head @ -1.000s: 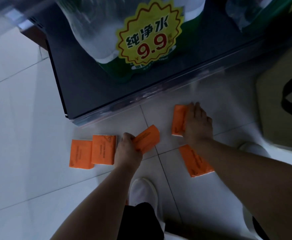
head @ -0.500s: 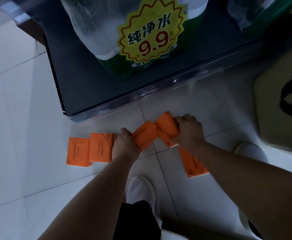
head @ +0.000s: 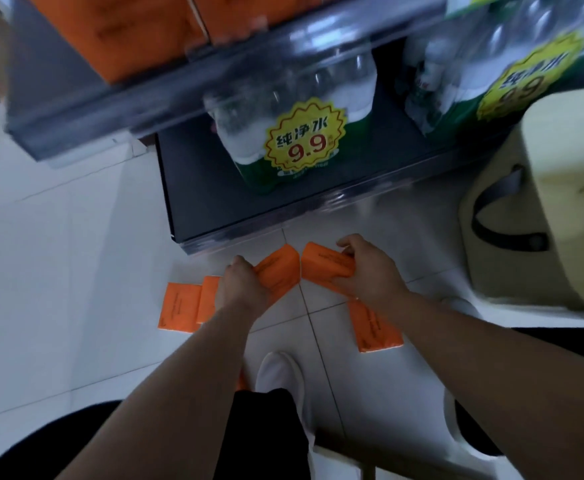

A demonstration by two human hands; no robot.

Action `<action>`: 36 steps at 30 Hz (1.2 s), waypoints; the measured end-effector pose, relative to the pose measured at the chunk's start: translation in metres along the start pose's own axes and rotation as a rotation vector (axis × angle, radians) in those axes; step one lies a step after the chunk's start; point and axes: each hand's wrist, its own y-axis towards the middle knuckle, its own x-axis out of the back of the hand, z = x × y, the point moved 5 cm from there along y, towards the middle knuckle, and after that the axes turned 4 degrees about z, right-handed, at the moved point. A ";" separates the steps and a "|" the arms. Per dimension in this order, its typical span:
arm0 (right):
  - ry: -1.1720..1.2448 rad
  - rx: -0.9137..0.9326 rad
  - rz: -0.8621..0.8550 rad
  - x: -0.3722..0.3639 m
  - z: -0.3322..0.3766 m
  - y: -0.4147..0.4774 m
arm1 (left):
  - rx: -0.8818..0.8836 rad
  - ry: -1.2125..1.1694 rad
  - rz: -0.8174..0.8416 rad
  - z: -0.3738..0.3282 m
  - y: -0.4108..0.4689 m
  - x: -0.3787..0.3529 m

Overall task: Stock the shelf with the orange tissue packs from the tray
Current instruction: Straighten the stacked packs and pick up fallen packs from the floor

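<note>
Left grip clasps one tissue pack and right grip clasps a second pack, both low over the floor, so this looks like the pickup step. Next they need lifting to the upper shelf at 12 o'clock. Loose packs lie at 9 and 5 o'clock. Bottled water sits near the path.

Open floor left; shelf blocks ahead.

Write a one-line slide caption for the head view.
The left hand grips one orange tissue pack, right hand grips a second pack, loose packs lie on the tiled floor before the shelf.
</note>
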 end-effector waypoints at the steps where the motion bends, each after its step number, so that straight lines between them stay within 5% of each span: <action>1: -0.017 0.021 -0.013 0.008 0.008 -0.008 | -0.016 -0.021 -0.013 -0.002 -0.009 0.008; 8: -0.380 0.129 -0.237 0.071 0.066 -0.067 | -0.221 -0.176 -0.140 -0.027 -0.100 0.075; 19: -0.494 0.387 -0.427 0.137 0.177 -0.158 | -0.407 -0.424 -0.523 -0.028 -0.210 0.181; 27: -0.512 0.517 -0.575 0.170 0.254 -0.148 | -0.333 -0.528 -0.812 -0.005 -0.192 0.282; 31: -0.414 0.605 -0.531 0.159 0.309 -0.121 | -0.310 -0.600 -0.849 0.006 -0.170 0.323; 36: -0.329 0.558 -0.736 0.181 0.369 -0.080 | -0.351 -0.822 -0.785 0.030 -0.064 0.373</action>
